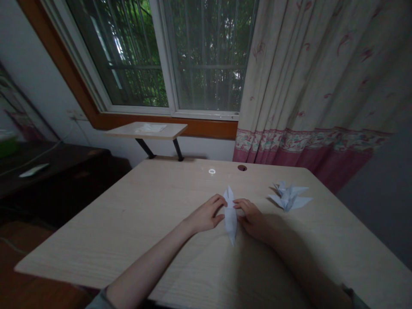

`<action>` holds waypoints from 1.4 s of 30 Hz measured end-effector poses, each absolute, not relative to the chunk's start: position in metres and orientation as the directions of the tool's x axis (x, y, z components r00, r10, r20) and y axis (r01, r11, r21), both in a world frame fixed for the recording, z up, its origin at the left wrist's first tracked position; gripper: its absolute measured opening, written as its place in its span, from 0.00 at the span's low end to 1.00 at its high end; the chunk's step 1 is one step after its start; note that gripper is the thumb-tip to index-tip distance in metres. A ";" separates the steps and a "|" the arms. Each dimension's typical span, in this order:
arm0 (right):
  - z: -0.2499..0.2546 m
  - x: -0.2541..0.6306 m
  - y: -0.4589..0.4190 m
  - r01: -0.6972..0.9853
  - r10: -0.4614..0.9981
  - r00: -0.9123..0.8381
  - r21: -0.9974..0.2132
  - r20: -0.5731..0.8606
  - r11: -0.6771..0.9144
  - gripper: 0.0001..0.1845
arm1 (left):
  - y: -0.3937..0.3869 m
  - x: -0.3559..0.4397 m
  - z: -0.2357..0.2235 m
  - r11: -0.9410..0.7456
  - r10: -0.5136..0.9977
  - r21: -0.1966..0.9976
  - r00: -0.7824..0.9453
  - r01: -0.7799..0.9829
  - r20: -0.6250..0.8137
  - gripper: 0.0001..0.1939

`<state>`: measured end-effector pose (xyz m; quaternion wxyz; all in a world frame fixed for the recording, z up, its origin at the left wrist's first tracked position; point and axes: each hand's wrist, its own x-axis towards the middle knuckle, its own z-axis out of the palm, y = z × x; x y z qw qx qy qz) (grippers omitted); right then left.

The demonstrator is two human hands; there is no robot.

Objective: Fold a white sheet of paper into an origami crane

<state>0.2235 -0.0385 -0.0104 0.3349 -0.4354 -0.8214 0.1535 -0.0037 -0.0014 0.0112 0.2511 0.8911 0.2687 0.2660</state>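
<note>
A white sheet of paper, folded into a long narrow diamond [231, 221], lies on the table with one point away from me and one towards me. My left hand [210, 212] holds its left edge, with the thumb lower down and the fingers near the upper part. On the opposite edge, my right hand [252, 218] has its fingertips on the paper, fingers bent. Two folded paper cranes [289, 198], or what look like cranes, sit close together to the right, apart from both hands.
The pale wooden table [154, 214] has a round cable hole [242, 168] near its back edge. A small raised shelf [125, 130] on black legs carries white papers [150, 128]. A patterned curtain [309, 86] hangs behind on the right. A dark cabinet [80, 161] stands left.
</note>
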 end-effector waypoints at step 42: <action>-0.019 0.216 -0.033 0.769 0.815 -0.402 -0.330 0.417 0.547 0.11 | 0.001 0.007 0.001 -0.717 0.660 0.553 0.668 0.424 0.343 0.12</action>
